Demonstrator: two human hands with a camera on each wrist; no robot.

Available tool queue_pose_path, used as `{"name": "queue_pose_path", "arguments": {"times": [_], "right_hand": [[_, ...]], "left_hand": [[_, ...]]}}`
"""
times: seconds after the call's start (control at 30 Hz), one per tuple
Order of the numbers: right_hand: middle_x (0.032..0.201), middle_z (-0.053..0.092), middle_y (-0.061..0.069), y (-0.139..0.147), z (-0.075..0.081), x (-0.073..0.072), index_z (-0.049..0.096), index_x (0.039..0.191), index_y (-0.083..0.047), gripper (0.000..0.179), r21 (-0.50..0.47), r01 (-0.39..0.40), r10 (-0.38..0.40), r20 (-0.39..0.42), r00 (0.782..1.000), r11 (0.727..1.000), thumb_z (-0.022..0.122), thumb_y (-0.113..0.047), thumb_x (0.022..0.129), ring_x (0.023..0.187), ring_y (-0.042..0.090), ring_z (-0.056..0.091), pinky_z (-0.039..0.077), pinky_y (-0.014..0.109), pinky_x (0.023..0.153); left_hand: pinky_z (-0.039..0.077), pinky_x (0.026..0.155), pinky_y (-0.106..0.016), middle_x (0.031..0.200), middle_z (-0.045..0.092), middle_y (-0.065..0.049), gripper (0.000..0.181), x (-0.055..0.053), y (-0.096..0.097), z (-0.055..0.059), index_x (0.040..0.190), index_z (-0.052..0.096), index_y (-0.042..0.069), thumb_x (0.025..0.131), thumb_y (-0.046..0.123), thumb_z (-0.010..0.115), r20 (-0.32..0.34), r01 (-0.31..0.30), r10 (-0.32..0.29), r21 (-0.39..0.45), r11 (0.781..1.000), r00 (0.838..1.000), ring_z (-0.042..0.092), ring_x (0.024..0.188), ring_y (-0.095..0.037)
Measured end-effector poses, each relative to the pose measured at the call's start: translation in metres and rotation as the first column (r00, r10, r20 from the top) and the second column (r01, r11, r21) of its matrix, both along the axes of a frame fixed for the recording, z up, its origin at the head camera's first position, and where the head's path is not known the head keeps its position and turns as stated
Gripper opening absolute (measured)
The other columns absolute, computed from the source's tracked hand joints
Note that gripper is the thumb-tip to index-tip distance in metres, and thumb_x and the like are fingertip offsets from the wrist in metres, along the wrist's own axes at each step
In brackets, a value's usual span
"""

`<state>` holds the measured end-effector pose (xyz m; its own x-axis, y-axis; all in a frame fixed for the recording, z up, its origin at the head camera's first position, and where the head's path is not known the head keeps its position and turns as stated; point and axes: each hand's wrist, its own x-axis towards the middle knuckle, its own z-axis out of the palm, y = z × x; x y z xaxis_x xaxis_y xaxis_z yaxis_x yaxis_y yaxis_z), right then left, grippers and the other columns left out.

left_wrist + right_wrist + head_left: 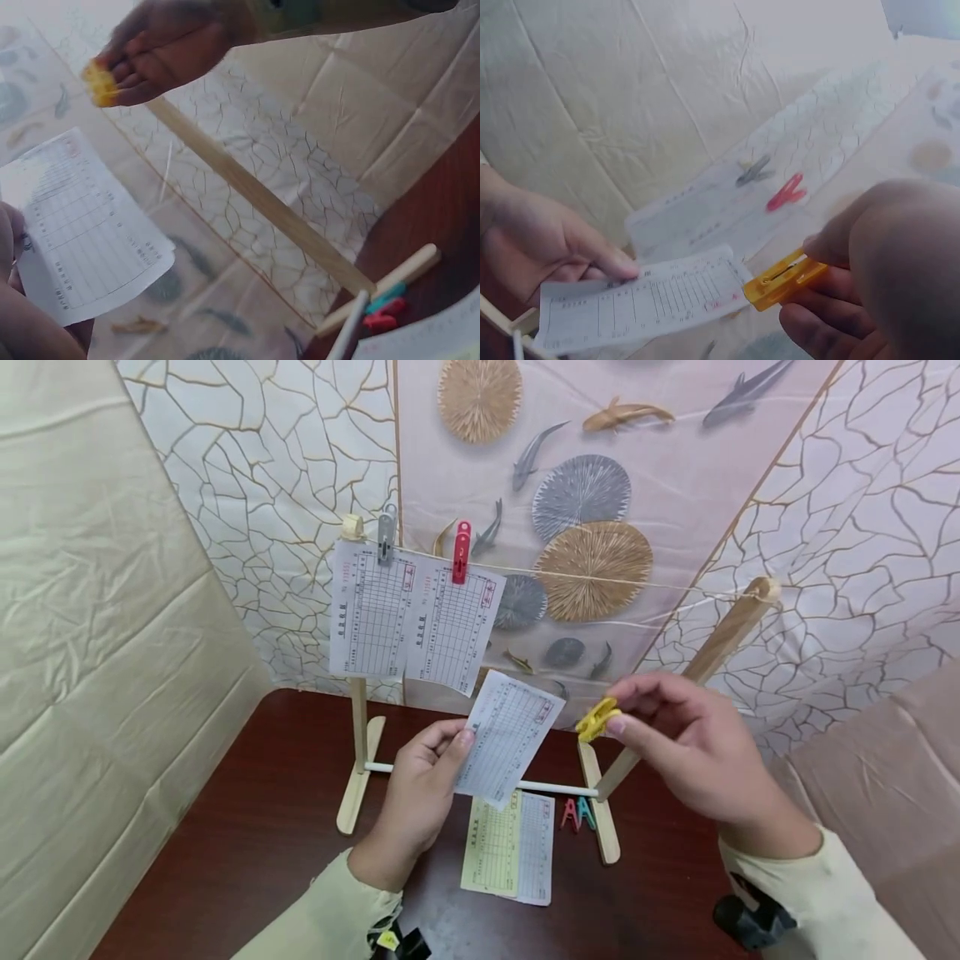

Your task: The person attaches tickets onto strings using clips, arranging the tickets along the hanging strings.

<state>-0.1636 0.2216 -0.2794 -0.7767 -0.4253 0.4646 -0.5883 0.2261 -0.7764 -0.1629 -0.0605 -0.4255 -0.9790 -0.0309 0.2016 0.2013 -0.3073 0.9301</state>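
Observation:
In the head view my left hand point(422, 777) pinches a printed paper slip point(510, 735) by its left edge, thumb on top. My right hand point(686, 743) holds a yellow clothespin point(597, 719) between thumb and fingers, to the right of the slip and apart from it. The right wrist view shows the yellow clothespin point(784, 281) close to the slip's end. Behind, two similar slips hang side by side from a string point(585, 575), one under a grey clothespin point(386, 533), the other under a red clothespin point(461, 553).
A wooden post point(358, 718) at left and a slanting wooden post point(727, 631) at right carry the string. A white rod point(558, 788) joins their feet. On the dark table point(247, 827) lie a yellow slip point(491, 847), a white slip point(536, 852), and red point(570, 816) and teal clothespins point(586, 813).

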Motion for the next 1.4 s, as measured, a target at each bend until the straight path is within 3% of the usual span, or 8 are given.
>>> {"name": "queue_pose_path", "arguments": {"times": [0.27, 0.5, 0.7, 1.0, 1.2, 1.4], "right_hand": [[0.096, 0.081, 0.008, -0.022, 0.060, -0.015, 0.079, 0.114, 0.000, 0.015, 0.114, 0.131, -0.119, -0.105, 0.987, 0.985, 0.076, 0.009, 0.101, 0.073, 0.012, 0.070, 0.056, 0.021, 0.061], [0.095, 0.083, -0.001, -0.039, 0.107, -0.024, 0.083, 0.112, -0.008, 0.010, 0.175, 0.263, -0.233, -0.176, 0.957, 0.949, 0.083, -0.007, 0.102, 0.076, 0.013, 0.073, 0.058, 0.020, 0.064], [0.096, 0.083, -0.005, -0.053, 0.137, -0.040, 0.084, 0.110, -0.011, 0.010, 0.230, 0.294, -0.253, -0.193, 0.948, 0.927, 0.085, -0.017, 0.102, 0.083, 0.011, 0.076, 0.057, 0.017, 0.068], [0.103, 0.081, -0.007, -0.069, 0.157, -0.065, 0.083, 0.115, -0.018, 0.018, 0.374, 0.338, -0.305, -0.147, 0.941, 0.864, 0.084, -0.033, 0.104, 0.093, 0.011, 0.074, 0.053, 0.021, 0.076], [0.103, 0.081, -0.003, -0.076, 0.158, -0.076, 0.083, 0.115, -0.017, 0.018, 0.393, 0.283, -0.279, -0.069, 0.958, 0.875, 0.083, -0.031, 0.104, 0.095, 0.016, 0.073, 0.052, 0.027, 0.079], [0.103, 0.082, 0.000, -0.076, 0.158, -0.078, 0.083, 0.114, -0.014, 0.018, 0.378, 0.253, -0.257, -0.040, 0.966, 0.891, 0.084, -0.029, 0.104, 0.094, 0.016, 0.075, 0.055, 0.026, 0.081]], "left_hand": [[0.064, 0.103, -0.036, 0.135, 0.079, -0.019, 0.031, -0.015, 0.013, 0.030, 0.137, 0.072, -0.001, 0.116, 0.020, 0.065, -0.016, -0.032, 0.034, 0.126, 0.991, 0.999, 0.078, 0.122, -0.024], [0.061, 0.107, -0.038, 0.134, 0.079, -0.017, 0.030, -0.025, 0.026, 0.048, 0.137, 0.073, 0.001, 0.115, 0.020, 0.065, -0.044, -0.039, 0.047, 0.178, 0.983, 0.998, 0.076, 0.125, -0.023], [0.060, 0.111, -0.040, 0.136, 0.078, -0.017, 0.030, -0.032, 0.029, 0.061, 0.135, 0.072, 0.000, 0.115, 0.021, 0.065, -0.061, -0.069, 0.083, 0.202, 0.977, 0.995, 0.075, 0.127, -0.024], [0.058, 0.114, -0.038, 0.138, 0.076, -0.017, 0.031, -0.038, 0.035, 0.070, 0.139, 0.072, 0.000, 0.115, 0.018, 0.066, -0.062, -0.059, 0.076, 0.235, 0.970, 0.995, 0.073, 0.131, -0.023], [0.059, 0.112, -0.036, 0.135, 0.078, -0.018, 0.028, -0.040, 0.038, 0.075, 0.136, 0.073, -0.002, 0.115, 0.016, 0.066, -0.068, -0.080, 0.101, 0.256, 0.963, 0.993, 0.073, 0.125, -0.021], [0.058, 0.113, -0.035, 0.135, 0.078, -0.018, 0.028, -0.041, 0.038, 0.078, 0.135, 0.073, -0.002, 0.115, 0.015, 0.066, -0.069, -0.080, 0.101, 0.266, 0.961, 0.992, 0.073, 0.126, -0.020]]}}
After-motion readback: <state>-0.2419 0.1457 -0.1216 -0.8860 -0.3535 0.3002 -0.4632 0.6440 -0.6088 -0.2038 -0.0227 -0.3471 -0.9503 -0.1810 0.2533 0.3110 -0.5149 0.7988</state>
